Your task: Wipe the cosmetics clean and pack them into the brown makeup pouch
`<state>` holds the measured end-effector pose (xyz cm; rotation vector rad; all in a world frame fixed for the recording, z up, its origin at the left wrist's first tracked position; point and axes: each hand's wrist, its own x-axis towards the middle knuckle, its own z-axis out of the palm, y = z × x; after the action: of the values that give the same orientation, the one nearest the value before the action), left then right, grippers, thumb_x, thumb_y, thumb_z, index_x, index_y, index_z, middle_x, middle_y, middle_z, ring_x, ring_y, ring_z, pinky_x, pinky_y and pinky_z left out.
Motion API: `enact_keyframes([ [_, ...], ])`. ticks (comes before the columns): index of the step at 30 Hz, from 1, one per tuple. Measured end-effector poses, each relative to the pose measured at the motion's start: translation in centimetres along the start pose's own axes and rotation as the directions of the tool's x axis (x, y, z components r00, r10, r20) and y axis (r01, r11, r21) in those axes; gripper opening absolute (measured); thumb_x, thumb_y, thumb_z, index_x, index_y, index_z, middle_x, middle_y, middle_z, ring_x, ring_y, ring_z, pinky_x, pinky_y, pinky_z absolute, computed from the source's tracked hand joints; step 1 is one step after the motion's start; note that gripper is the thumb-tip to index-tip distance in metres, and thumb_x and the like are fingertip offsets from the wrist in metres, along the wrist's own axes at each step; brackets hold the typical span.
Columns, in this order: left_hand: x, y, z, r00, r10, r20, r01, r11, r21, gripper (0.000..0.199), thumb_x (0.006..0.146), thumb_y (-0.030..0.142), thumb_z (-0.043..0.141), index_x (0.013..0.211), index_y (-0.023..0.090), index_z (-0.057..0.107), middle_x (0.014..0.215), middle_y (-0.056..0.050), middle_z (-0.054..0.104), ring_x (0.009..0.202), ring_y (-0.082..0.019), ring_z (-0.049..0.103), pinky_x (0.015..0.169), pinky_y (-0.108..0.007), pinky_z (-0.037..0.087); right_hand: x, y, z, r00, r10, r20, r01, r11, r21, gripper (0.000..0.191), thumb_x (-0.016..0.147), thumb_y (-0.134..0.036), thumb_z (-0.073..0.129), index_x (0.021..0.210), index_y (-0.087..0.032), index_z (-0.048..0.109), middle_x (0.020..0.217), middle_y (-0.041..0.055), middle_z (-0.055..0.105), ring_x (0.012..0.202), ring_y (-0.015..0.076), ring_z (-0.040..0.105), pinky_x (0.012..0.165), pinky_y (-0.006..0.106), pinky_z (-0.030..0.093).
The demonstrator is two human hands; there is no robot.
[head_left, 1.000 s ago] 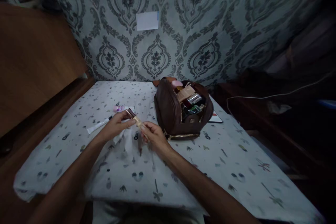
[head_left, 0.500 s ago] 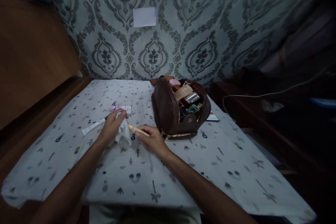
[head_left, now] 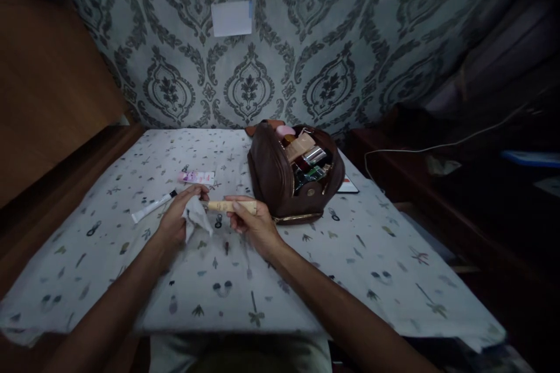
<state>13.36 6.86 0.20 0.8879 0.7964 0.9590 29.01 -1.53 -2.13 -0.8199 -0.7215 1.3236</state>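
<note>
My left hand (head_left: 178, 214) is closed on a crumpled white cloth (head_left: 198, 217), which hangs down from the fingers. In my right hand (head_left: 258, 226) is a beige cosmetic tube (head_left: 227, 206), gripped near its flat end between thumb and fingers. The tube's other end points left and meets the upper part of the cloth. Behind my left hand lies a pink and white tube (head_left: 196, 178). A slim white tube with a black cap (head_left: 153, 206) rests on the table just left of that hand.
An open brown bag (head_left: 273, 175) packed with cosmetics stands right of my right hand. A flat, dark-edged item (head_left: 349, 185) shows behind it. The table wears a patterned white cloth (head_left: 280, 297). Wooden furniture (head_left: 52, 105) stands at left, and a pale cable (head_left: 411, 151) runs at right.
The beige tube has turned from slanted to nearly level, its printed flat side now showing. My left hand and the cloth have shifted slightly left. The whole view has shifted a little.
</note>
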Motion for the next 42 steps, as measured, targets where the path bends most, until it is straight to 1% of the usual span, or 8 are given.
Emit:
enact_keyframes([
  [9, -0.2, -0.6, 0.4, 0.986, 0.090, -0.138, -0.085, 0.996, 0.041, 0.038, 0.064, 0.046, 0.082, 0.081, 0.016, 0.066, 0.063, 0.003, 0.062, 0.045, -0.007, 0.050, 0.040, -0.016, 0.038, -0.1, 0.6, -0.5, 0.992, -0.086, 0.089, 0.108, 0.953, -0.284, 0.047, 0.083, -0.050, 0.071, 0.114, -0.016, 0.073, 0.063, -0.0007, 0.064, 0.054, 0.0107, 0.055, 0.051, 0.022, 0.042],
  [17, -0.7, -0.1, 0.7, 0.978, 0.156, -0.135, -0.148, 0.987, 0.065, 0.049, 0.053, 0.035, 0.091, 0.088, 0.019, 0.062, 0.065, 0.006, 0.062, 0.050, -0.008, 0.054, 0.048, -0.018, 0.043, -0.2, 0.7, -0.5, 0.993, -0.032, 0.110, 0.068, 0.935, -0.347, 0.052, 0.082, -0.051, 0.070, 0.122, -0.018, 0.069, 0.074, 0.0009, 0.066, 0.054, 0.0109, 0.058, 0.047, 0.021, 0.035],
  [22, -0.8, 0.0, 0.4, 0.987, 0.146, -0.063, -0.142, 0.988, 0.066, 0.054, 0.051, 0.029, 0.092, 0.096, 0.018, 0.063, 0.070, 0.005, 0.064, 0.054, -0.009, 0.057, 0.052, -0.020, 0.047, -0.3, 0.8, -0.3, 0.986, 0.015, 0.169, 0.041, 0.946, -0.321, 0.054, 0.081, -0.058, 0.068, 0.116, -0.017, 0.065, 0.067, -0.0028, 0.062, 0.051, 0.0103, 0.056, 0.047, 0.022, 0.034],
  [27, -0.6, -0.2, 0.3, 0.989, 0.144, -0.033, -0.143, 0.989, 0.042, 0.054, 0.056, 0.032, 0.090, 0.103, 0.018, 0.067, 0.082, 0.000, 0.071, 0.063, -0.013, 0.064, 0.057, -0.022, 0.050, -0.4, 0.7, -0.1, 0.974, 0.139, 0.180, -0.115, 0.984, -0.138, 0.048, 0.076, -0.059, 0.074, 0.098, -0.018, 0.059, 0.064, -0.0046, 0.060, 0.048, 0.0081, 0.051, 0.044, 0.020, 0.030],
  [32, -0.1, -0.6, 0.3, 0.964, 0.185, -0.189, -0.168, 0.980, 0.103, 0.045, 0.063, 0.045, 0.085, 0.093, 0.019, 0.063, 0.060, 0.007, 0.061, 0.045, -0.009, 0.051, 0.045, -0.020, 0.040, -0.7, 0.4, 0.3, 0.971, 0.115, 0.208, -0.096, 0.990, -0.098, 0.046, 0.078, -0.056, 0.073, 0.099, -0.020, 0.055, 0.068, -0.0032, 0.065, 0.046, 0.0070, 0.049, 0.042, 0.019, 0.027],
  [36, -0.2, -0.8, 0.8, 0.928, 0.242, -0.283, -0.231, 0.970, 0.073, 0.048, 0.070, 0.060, 0.077, 0.090, 0.020, 0.061, 0.068, 0.006, 0.062, 0.057, -0.010, 0.057, 0.053, -0.020, 0.045, -0.8, 1.0, 0.5, 0.950, 0.137, 0.282, -0.103, 0.986, -0.130, 0.049, 0.079, -0.060, 0.071, 0.101, -0.020, 0.053, 0.069, -0.0025, 0.066, 0.047, 0.0083, 0.052, 0.043, 0.019, 0.030],
  [39, -1.2, -0.7, 1.8, 0.969, 0.148, -0.198, -0.158, 0.987, -0.032, 0.057, 0.077, 0.072, 0.064, 0.102, 0.021, 0.061, 0.077, 0.001, 0.066, 0.066, -0.017, 0.063, 0.059, -0.027, 0.051, -0.5, 1.6, 0.4, 0.961, 0.141, 0.236, -0.101, 0.979, -0.174, 0.050, 0.079, -0.064, 0.069, 0.098, -0.021, 0.052, 0.069, -0.0026, 0.065, 0.047, 0.0092, 0.054, 0.043, 0.020, 0.033],
  [42, -2.3, -0.7, 2.8, 0.999, 0.048, 0.018, -0.046, 0.993, -0.111, 0.056, 0.080, 0.070, 0.061, 0.110, 0.023, 0.060, 0.089, -0.003, 0.070, 0.072, -0.021, 0.066, 0.058, -0.031, 0.052, -0.2, 1.8, 0.1, 0.979, 0.120, 0.163, -0.087, 0.976, -0.198, 0.049, 0.080, -0.067, 0.066, 0.095, -0.022, 0.051, 0.067, -0.0045, 0.060, 0.046, 0.0094, 0.053, 0.041, 0.020, 0.033],
])
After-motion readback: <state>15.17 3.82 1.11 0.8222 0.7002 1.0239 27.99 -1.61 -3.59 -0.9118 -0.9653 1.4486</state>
